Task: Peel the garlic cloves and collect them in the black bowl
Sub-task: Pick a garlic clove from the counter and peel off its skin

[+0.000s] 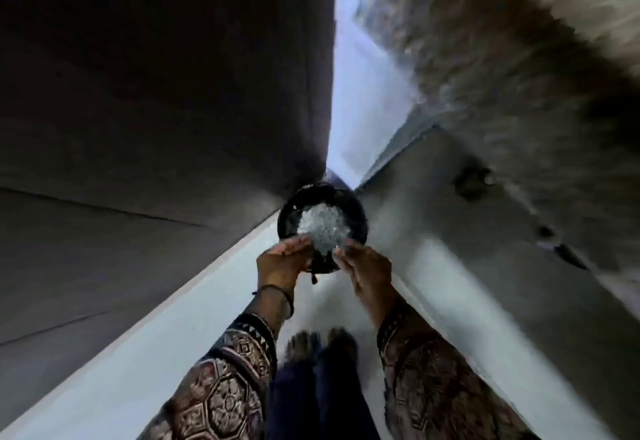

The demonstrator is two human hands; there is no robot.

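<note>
Reaching forward and down out of patterned sleeves (pixel 225 387), the left hand (pixel 282 261) and the right hand (pixel 367 275) hold the black bowl (pixel 289 217) between them, fingers curled round its near rim on either side. It hangs in the air ahead of the bare feet (pixel 322 342). The bowl is round and dark, heaped with a whitish pile (pixel 322 228) too blurred to tell cloves from skins.

A single wide-angle view from the person's head looks almost straight down along both forearms (pixel 273 308) to the feet (pixel 323 341) on the floor (pixel 138 353). The bowl (pixel 292 212) sits mid-frame, at arm's reach. Edges are stretched and blurred.
</note>
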